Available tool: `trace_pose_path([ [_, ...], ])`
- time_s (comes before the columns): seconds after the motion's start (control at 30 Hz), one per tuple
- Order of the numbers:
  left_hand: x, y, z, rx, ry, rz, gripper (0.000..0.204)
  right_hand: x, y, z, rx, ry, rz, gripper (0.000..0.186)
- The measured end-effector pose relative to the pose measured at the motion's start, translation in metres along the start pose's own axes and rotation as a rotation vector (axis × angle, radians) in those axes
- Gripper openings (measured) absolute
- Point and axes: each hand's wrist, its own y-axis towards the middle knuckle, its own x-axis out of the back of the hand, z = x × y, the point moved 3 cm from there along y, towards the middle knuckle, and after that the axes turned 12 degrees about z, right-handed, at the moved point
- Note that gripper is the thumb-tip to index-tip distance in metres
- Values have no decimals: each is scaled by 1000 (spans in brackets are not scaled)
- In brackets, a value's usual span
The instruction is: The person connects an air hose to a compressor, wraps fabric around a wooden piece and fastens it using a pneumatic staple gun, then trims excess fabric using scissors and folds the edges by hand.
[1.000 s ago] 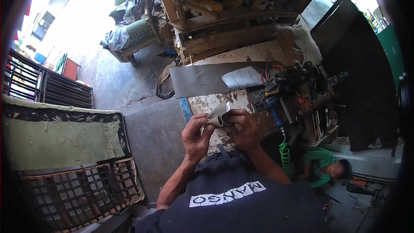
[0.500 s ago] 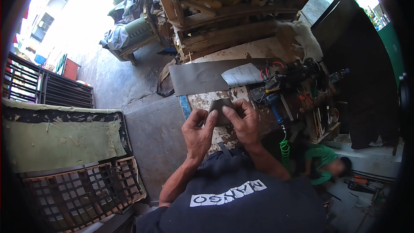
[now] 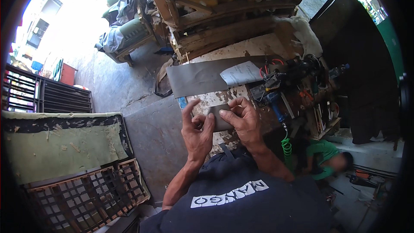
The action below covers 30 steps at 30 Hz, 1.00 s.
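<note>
Over the worktable [image 3: 211, 99] — left hand [image 3: 197, 137], right hand [image 3: 247, 124] pinch grey material [image 3: 221, 125].

The worn workbench [image 3: 200, 103], its pale surface flaking to brown patches, carries 1 long grey strip [image 3: 194, 80] of flat material. On the right part of the strip lies 1 white sheet [image 3: 239, 75] with dark markings. Past the strip's right end sits a crowded cluster of dark tools [image 3: 297, 75], with 1 blue-handled tool [image 3: 275, 108] and 1 slim metal bar [image 3: 287, 105] below and right of the strip.
</note>
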Motion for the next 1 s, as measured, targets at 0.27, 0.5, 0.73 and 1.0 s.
trace_pose_path([
  [0.27,5,4,2,-142,354,60,23,2,4,-9,-113,242,97,25],
  [0.5,9,0,-8,-586,711,544,41,12,5,-2,-185,243,85,20],
  [0.73,20,9,2,-822,913,674,47,20,-11,-16,-293,342,151,12],
  [1.0,7,-4,9,-733,585,975,44,36,-32,-56,-313,-36,214,21],
])
